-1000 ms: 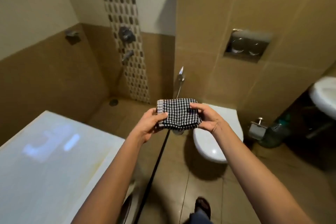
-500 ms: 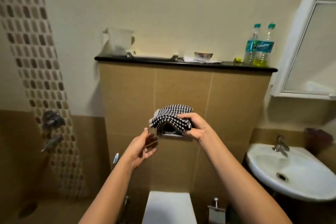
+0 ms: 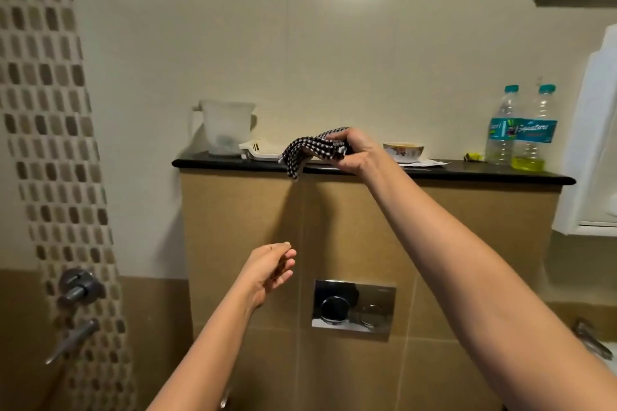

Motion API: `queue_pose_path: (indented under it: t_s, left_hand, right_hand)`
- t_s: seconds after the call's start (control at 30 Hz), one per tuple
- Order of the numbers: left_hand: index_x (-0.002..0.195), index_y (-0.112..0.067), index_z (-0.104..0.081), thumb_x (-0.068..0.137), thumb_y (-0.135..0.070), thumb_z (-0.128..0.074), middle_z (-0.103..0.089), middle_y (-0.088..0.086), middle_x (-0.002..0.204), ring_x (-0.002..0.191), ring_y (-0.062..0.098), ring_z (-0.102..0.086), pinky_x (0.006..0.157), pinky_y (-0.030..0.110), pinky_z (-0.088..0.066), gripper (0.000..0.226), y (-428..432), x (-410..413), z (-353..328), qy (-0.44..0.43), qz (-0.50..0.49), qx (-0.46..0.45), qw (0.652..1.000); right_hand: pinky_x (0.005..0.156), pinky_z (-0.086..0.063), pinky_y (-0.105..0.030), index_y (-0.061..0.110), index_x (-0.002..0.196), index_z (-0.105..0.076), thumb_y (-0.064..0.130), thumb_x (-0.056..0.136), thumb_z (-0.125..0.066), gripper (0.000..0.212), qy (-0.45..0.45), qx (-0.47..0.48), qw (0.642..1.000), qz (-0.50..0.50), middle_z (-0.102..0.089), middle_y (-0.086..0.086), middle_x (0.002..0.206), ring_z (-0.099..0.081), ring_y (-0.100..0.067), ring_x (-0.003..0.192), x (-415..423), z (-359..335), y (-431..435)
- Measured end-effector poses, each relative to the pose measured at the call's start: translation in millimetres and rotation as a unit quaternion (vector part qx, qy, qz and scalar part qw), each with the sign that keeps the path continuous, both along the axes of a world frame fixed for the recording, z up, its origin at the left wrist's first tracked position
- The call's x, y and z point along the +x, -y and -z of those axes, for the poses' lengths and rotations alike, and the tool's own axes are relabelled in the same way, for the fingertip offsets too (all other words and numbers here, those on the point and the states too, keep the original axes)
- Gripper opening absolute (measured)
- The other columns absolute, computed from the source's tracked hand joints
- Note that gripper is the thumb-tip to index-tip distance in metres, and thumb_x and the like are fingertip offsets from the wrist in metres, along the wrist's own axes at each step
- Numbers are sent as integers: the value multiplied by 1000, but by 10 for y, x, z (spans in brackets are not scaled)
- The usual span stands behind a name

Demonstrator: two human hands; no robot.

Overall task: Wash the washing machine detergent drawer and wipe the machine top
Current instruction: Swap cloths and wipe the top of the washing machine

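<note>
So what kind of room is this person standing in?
Most likely a home bathroom: a chrome flush plate sits in the tiled wall, shower taps are at left, and a basin tap shows at lower right.

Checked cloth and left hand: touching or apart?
Apart. The head view shows bare tiled wall between the left hand and the checked cloth, which the right hand grips above.

- Place: home bathroom.
- Chrome flush plate, 2 buttons, set in brown wall tiles.
- Shower mixer on mosaic strip.
- Black ledge: 2 bottles, plastic jug.
</note>
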State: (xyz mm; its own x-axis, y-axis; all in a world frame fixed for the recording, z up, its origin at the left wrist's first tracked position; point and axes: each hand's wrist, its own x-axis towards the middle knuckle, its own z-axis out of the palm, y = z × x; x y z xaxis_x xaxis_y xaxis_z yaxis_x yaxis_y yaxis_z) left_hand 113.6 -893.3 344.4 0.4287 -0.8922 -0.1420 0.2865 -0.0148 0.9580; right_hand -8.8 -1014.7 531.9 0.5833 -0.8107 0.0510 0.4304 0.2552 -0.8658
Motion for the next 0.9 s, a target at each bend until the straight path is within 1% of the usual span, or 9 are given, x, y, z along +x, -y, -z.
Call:
queue_pose_path:
  t_s: [0.1,0.3,0.43,0.57,0.63,0.7,0.77,0.83,0.9]
  left_hand:
    - [89,-17,-64,95,-22,-60,-68,-3,82,71,6,-62,62,20,-54,8,227,360,-27,29,-2,3,1000]
    - [96,-10,-66,95,-20,-59,-67,3,83,70,10,-60,62,21,-52,12,710,941,-107,96,21,4,995]
    - [98,-10,-65,95,-17,-58,-68,6,90,75,11,-60,66,24,-51,10,949,1129,-100,127,39,-7,991]
    - [101,-8,-64,95,-14,-58,-67,7,92,76,12,-59,65,23,-50,11,1074,1213,-51,146,70,-7,987]
    - [101,-8,-64,95,-13,-58,-66,6,91,77,11,-59,65,22,-51,10,1092,1234,-10,157,76,-2,985]
    - [99,-9,-64,95,-12,-57,-65,6,88,76,12,-58,64,21,-50,9,1101,1242,26,164,81,4,983]
    - [98,-10,-63,94,-12,-58,-64,5,86,75,11,-58,63,20,-50,7,1108,1238,62,172,81,10,982]
    - [98,-11,-63,94,-11,-58,-64,3,84,75,11,-58,64,21,-50,6,1093,1217,75,184,75,17,980]
    - [97,-12,-64,93,-11,-58,-64,3,84,76,11,-59,68,23,-50,6,1063,1172,63,201,77,15,976]
  right_hand:
    - [58,-54,-51,-8,86,-50,-6,95,-31,21,5,0,1000,4,-63,-34,77,-65,-45,65,363,-190,286]
    - [84,-54,-48,-8,86,-53,-3,96,-34,22,17,22,999,26,-60,-29,90,-61,-40,101,879,-397,793]
    - [69,-55,-49,-13,99,-53,-2,95,-38,19,-7,44,999,23,-61,-30,97,-62,-39,89,1090,-344,1192]
    - [77,-58,-39,-9,106,-51,0,95,-40,19,-178,7,984,32,-62,-24,99,-64,-32,89,1141,-234,1510]
    - [71,-53,-25,-2,103,-55,5,96,-41,17,-354,-66,932,50,-62,-14,90,-62,-21,80,1153,-227,1527]
    - [67,-49,-23,1,86,-56,8,97,-45,17,-497,-143,850,101,-57,-8,80,-55,-17,71,1170,-244,1515]
    - [75,-49,-29,0,84,-55,14,95,-53,18,-625,-241,726,154,-55,-9,81,-54,-20,72,1163,-225,1509]
    - [70,-49,-30,2,101,-57,19,89,-64,22,-665,-318,633,236,-58,-9,99,-57,-23,80,1126,-164,1589]
    - [68,-44,-29,0,114,-52,11,86,-67,34,-631,-342,623,311,-55,-10,114,-57,-26,87,1057,-82,1647]
